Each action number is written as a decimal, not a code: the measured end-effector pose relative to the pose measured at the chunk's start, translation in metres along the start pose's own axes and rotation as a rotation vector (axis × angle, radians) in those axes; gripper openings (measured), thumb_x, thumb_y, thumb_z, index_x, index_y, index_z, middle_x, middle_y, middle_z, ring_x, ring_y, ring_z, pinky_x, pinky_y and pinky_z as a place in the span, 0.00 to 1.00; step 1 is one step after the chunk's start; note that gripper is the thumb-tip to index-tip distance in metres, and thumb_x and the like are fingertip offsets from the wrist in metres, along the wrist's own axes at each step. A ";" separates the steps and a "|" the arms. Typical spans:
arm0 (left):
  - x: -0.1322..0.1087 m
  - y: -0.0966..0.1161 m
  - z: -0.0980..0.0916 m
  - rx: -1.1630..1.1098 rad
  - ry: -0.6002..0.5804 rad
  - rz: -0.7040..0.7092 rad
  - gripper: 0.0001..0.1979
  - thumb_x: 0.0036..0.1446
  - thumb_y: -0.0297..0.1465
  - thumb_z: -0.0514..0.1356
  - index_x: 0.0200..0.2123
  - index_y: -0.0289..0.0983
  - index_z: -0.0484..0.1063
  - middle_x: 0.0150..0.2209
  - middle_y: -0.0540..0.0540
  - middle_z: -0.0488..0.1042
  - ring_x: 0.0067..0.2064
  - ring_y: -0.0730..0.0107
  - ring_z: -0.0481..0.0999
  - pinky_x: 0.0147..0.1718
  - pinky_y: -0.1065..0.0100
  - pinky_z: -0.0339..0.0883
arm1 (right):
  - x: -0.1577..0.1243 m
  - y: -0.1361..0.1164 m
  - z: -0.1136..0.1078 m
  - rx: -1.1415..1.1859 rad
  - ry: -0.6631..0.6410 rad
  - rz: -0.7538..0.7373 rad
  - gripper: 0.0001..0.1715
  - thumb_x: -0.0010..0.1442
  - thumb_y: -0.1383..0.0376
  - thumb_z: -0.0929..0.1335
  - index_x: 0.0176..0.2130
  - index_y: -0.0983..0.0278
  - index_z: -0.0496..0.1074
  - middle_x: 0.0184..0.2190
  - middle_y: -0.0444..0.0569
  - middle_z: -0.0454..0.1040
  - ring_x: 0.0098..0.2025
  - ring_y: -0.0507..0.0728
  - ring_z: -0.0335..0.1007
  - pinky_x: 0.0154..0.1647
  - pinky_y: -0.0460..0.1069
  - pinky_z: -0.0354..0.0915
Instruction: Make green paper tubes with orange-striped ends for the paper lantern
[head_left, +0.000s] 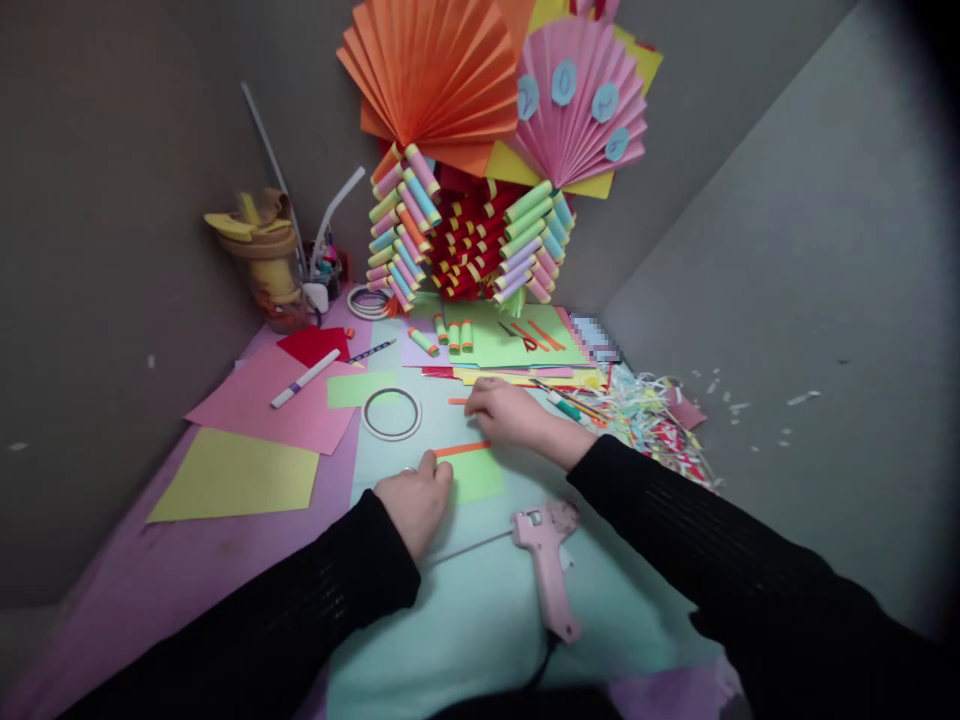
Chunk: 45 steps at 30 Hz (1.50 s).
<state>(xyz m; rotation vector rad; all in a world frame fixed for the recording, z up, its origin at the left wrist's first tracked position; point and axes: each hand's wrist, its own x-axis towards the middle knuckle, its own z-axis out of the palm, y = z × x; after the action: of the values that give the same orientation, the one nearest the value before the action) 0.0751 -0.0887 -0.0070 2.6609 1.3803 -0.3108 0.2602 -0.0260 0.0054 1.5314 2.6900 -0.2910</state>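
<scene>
In front of me on the pale blue sheet lies a light green paper piece with an orange strip along its far edge. At its left end is my left hand, fingers curled and pressed together on the paper's corner. My right hand is a little beyond the piece, its fingers bunched over the end of a second short orange paper strip. How firmly those fingertips grip is hidden. A roll of double-sided tape lies left of my right hand. Closer to me rests a pink glue gun.
Pink paper and yellow paper lie at left, with a white marker. Small green rolls sit at the back. Paper scraps pile up at right. Folded fans with hanging paper rolls stand against the wall.
</scene>
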 end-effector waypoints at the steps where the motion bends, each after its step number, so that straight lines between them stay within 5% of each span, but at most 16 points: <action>1: 0.000 0.000 0.000 -0.002 0.004 0.001 0.11 0.60 0.24 0.47 0.43 0.33 0.66 0.51 0.34 0.67 0.34 0.55 0.78 0.23 0.61 0.71 | 0.004 0.007 -0.001 0.003 0.043 0.079 0.15 0.56 0.72 0.62 0.40 0.65 0.75 0.40 0.53 0.71 0.43 0.58 0.64 0.40 0.49 0.58; 5: 0.000 -0.002 0.005 -0.023 0.040 0.026 0.10 0.59 0.30 0.54 0.43 0.33 0.66 0.52 0.33 0.67 0.32 0.55 0.78 0.23 0.59 0.71 | 0.014 0.029 0.004 0.030 0.094 0.338 0.14 0.53 0.68 0.65 0.41 0.68 0.71 0.41 0.57 0.69 0.43 0.61 0.64 0.43 0.51 0.58; 9: 0.001 -0.004 0.011 -0.035 0.067 0.025 0.11 0.58 0.33 0.56 0.43 0.34 0.66 0.55 0.32 0.65 0.31 0.55 0.78 0.23 0.59 0.71 | 0.014 0.041 0.014 0.082 0.048 0.391 0.09 0.53 0.66 0.67 0.36 0.66 0.69 0.37 0.55 0.68 0.39 0.58 0.64 0.39 0.49 0.59; 17: 0.005 -0.005 0.010 -0.008 0.080 0.016 0.15 0.59 0.36 0.55 0.45 0.34 0.67 0.61 0.34 0.60 0.35 0.55 0.78 0.25 0.60 0.71 | 0.010 0.040 0.018 0.164 0.063 0.378 0.06 0.55 0.70 0.65 0.26 0.65 0.65 0.30 0.51 0.66 0.35 0.56 0.62 0.36 0.47 0.56; 24: 0.014 -0.012 0.005 -0.004 0.131 -0.028 0.17 0.59 0.36 0.55 0.48 0.32 0.68 0.62 0.35 0.60 0.37 0.54 0.77 0.26 0.60 0.70 | -0.006 0.045 0.006 0.258 0.226 0.439 0.06 0.56 0.69 0.62 0.27 0.63 0.60 0.28 0.46 0.66 0.29 0.52 0.60 0.29 0.46 0.54; 30: 0.016 -0.017 0.015 -0.083 0.266 0.345 0.09 0.60 0.35 0.55 0.39 0.38 0.73 0.51 0.44 0.73 0.50 0.53 0.70 0.40 0.57 0.68 | -0.041 0.044 -0.012 0.459 0.405 0.421 0.06 0.55 0.67 0.63 0.27 0.62 0.59 0.23 0.41 0.63 0.25 0.51 0.58 0.26 0.45 0.53; 33: 0.018 -0.019 0.029 -0.138 0.303 0.464 0.15 0.57 0.39 0.59 0.46 0.40 0.71 0.50 0.44 0.73 0.58 0.54 0.64 0.50 0.54 0.62 | -0.062 0.041 -0.017 0.540 0.443 0.410 0.06 0.56 0.65 0.63 0.28 0.62 0.60 0.23 0.41 0.63 0.25 0.51 0.58 0.26 0.46 0.54; 41: 0.023 -0.001 0.022 -0.092 0.256 0.251 0.26 0.56 0.43 0.59 0.55 0.37 0.66 0.58 0.40 0.66 0.61 0.49 0.59 0.54 0.49 0.57 | -0.088 0.025 -0.004 0.514 0.435 0.325 0.03 0.59 0.67 0.61 0.31 0.61 0.61 0.30 0.45 0.71 0.32 0.54 0.66 0.34 0.47 0.59; 45: 0.019 -0.002 0.018 -0.128 0.290 0.325 0.21 0.58 0.38 0.58 0.53 0.37 0.68 0.56 0.40 0.68 0.59 0.51 0.62 0.52 0.52 0.60 | -0.090 0.021 0.003 0.545 0.430 0.325 0.03 0.59 0.67 0.61 0.32 0.61 0.61 0.27 0.44 0.68 0.29 0.53 0.63 0.31 0.47 0.58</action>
<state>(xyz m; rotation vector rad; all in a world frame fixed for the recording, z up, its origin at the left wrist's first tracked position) 0.0822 -0.0764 -0.0289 2.8382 0.9608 0.1983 0.3240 -0.0921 0.0105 2.3930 2.7209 -0.8166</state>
